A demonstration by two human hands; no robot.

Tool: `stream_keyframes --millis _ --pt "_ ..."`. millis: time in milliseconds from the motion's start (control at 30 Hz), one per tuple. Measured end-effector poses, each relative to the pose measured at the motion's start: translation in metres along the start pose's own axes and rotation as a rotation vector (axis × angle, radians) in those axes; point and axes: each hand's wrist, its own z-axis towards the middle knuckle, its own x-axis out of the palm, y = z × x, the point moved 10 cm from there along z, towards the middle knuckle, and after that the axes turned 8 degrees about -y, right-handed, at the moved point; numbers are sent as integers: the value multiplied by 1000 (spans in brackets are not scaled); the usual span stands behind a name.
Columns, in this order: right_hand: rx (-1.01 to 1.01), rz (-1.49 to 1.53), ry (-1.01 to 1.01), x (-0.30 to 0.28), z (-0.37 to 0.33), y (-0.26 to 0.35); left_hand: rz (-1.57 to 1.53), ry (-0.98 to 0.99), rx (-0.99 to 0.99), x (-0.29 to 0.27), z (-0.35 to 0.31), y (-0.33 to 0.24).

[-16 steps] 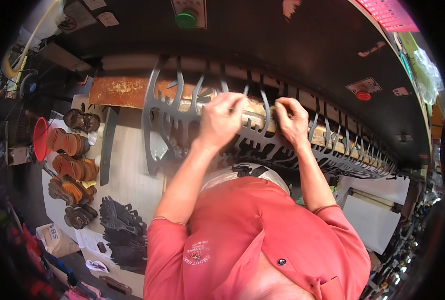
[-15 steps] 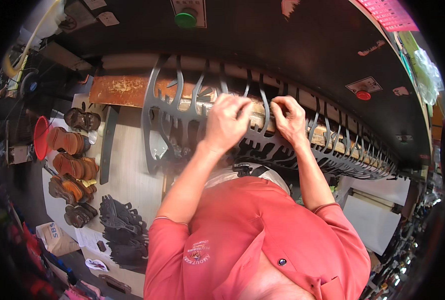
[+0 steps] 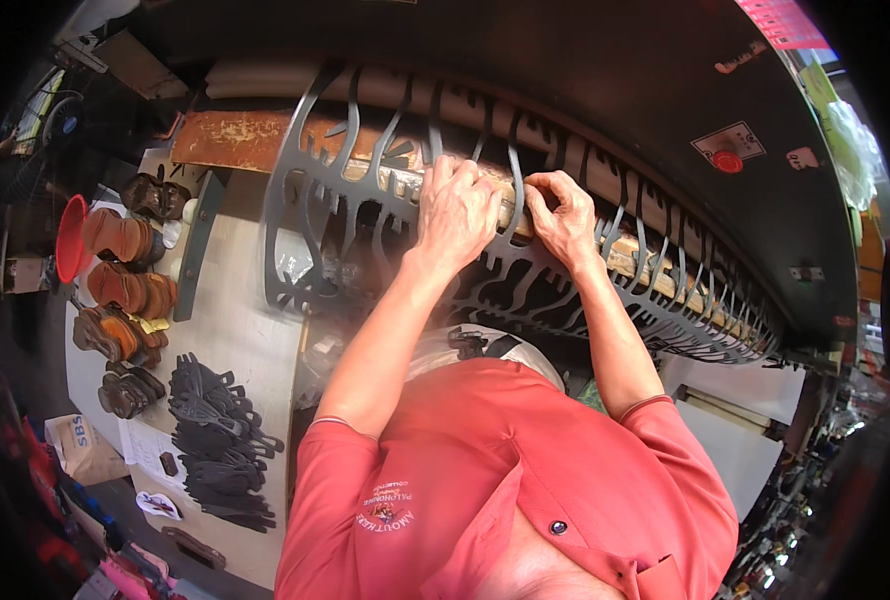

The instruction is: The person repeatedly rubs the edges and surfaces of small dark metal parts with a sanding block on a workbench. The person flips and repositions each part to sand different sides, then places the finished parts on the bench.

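A dark grey sheet full of cut-out openings [image 3: 365,190] hangs in a long curve over a worn wooden board [image 3: 230,138]. My left hand [image 3: 455,215] is closed at one of its narrow strips, fingers curled down and their tips partly hidden. Close by on the right, the thumb and fingers of my right hand [image 3: 565,215] pinch together at the neighbouring strip. Both forearms reach forward from my red shirt.
On the pale table [image 3: 245,260] at left lie a heap of dark cut pieces [image 3: 220,440] and stacks of brown shaped pieces [image 3: 120,287]. A red round dish [image 3: 72,238] stands beyond them. The black machine housing [image 3: 605,70] with a red button [image 3: 727,161] overhangs the board.
The view has shifted, so the sheet and table sit slightly further left and higher. My left hand, blurred before, now rests with curled fingers on the sheet. The right keeps its pinch.
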Motion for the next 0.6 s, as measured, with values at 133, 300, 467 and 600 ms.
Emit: stream_keyframes --millis 133,300,467,600 --pt "28 -13 23 -3 -10 7 -27 2 5 -11 -9 -7" --pt "124 -208 260 -4 -38 44 -80 72 -62 -38 -45 -15" --pt "250 -35 143 -27 -8 67 -161 228 -54 -71 -76 -28" --pt "230 -201 209 9 43 61 -322 459 -202 -85 -74 -13"
